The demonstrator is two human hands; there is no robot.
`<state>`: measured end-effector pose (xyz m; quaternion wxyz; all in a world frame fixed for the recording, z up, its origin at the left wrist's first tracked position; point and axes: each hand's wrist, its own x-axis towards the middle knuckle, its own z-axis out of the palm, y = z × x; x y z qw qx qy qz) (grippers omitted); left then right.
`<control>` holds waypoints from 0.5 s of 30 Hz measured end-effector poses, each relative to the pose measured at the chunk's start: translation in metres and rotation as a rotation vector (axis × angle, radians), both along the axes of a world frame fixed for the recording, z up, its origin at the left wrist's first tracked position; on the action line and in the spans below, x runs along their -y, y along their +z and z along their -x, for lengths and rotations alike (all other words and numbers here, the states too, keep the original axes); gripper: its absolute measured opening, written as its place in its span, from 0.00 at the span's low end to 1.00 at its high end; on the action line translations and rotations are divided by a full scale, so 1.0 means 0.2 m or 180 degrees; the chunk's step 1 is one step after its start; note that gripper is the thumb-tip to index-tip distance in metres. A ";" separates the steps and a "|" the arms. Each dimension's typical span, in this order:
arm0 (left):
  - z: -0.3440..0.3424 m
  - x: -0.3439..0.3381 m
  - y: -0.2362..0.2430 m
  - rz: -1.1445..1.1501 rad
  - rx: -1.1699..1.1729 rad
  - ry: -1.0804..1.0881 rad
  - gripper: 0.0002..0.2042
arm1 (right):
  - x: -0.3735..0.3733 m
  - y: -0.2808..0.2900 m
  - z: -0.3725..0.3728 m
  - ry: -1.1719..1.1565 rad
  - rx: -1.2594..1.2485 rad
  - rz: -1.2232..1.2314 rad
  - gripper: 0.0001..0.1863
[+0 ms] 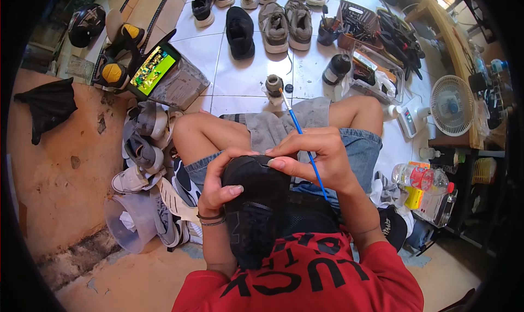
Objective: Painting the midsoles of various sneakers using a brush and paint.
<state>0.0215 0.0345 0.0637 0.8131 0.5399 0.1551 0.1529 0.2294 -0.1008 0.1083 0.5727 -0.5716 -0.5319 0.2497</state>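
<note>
My left hand [219, 185] grips a black shoe [255, 189], its toe pointing away from me and its heel end close to my red shirt. In my right hand [322, 151] is a thin paintbrush [293, 117] with a blue handle, bristles pointing up and away. The thumb and fingertips of that hand also touch the edge of the shoe's toe. Beyond my knees a small uncapped bottle [274, 84] stands on the tiles, with a black cap [289, 88] beside it. A grey cloth [265, 129] lies across my lap.
Several pairs of shoes [274, 28] stand ahead. A phone [155, 69] leans on a block at left, above piled shoes [146, 148] and a plastic bin [117, 225]. At right are a black bottle [337, 69], a tool basket [357, 20], a fan [452, 106] and plastic bottles [420, 177].
</note>
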 end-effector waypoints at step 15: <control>-0.09 -0.23 0.14 -0.1621 -0.0023 -0.0467 0.10 | 0.13 -0.17 -0.21 -0.0251 -0.0891 0.0408 0.16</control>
